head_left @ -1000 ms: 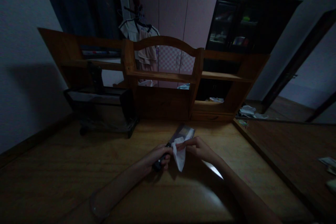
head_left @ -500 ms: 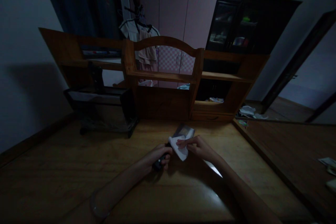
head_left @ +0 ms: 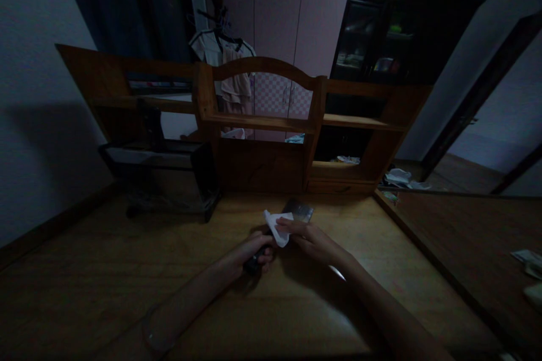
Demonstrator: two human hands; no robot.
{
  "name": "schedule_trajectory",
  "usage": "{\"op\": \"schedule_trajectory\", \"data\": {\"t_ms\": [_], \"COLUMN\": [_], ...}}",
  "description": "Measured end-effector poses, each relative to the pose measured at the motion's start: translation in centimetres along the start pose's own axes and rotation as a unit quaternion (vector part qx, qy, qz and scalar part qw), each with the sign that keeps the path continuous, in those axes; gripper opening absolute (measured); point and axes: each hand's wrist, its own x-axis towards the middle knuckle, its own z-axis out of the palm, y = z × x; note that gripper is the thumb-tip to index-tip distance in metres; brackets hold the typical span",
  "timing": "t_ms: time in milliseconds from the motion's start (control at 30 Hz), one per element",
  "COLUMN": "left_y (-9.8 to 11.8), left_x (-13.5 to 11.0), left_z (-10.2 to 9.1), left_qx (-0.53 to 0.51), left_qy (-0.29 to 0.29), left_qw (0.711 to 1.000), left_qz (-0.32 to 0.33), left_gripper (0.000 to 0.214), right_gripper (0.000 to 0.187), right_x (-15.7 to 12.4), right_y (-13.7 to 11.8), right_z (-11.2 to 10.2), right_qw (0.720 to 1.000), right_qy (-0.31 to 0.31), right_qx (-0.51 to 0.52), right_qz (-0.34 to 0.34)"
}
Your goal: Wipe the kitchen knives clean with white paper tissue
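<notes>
Gripping the knife (head_left: 301, 211) by its dark handle (head_left: 252, 265), the left hand (head_left: 259, 251) in the head view is clenched; beyond that grip, the white tissue (head_left: 280, 234) and right hand (head_left: 312, 241) hide much of the dim blade (head_left: 304, 214); whether the right pinches the tissue, I cannot tell.

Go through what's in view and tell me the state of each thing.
Knife, held, partly covered
Tissue, held against the knife
Left hand, gripping the knife
Right hand, fingers on the tissue
Drawer, shut
Wardrobe, shut
Cabinet, seemingly shut
Clothes, hanging
</notes>
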Motion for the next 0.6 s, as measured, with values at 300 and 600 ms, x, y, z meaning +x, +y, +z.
{"op": "schedule_trajectory", "data": {"t_ms": [300,600], "left_y": [-0.1,-0.1], "left_x": [0.2,0.0], "left_z": [-0.3,-0.2], "left_qx": [-0.008,-0.016], "left_qy": [-0.013,-0.026], "left_qw": [1.0,0.999], "left_qz": [-0.014,-0.009], "left_gripper": [0.017,0.021], "right_gripper": [0.041,0.04], "right_x": [-0.2,-0.3], "right_y": [2.0,2.9], "right_z": [-0.5,-1.1], "right_qw": [0.994,0.955], "right_qy": [0.032,0.065], "right_qx": [-0.092,-0.251], "right_qz": [0.049,0.144]}}
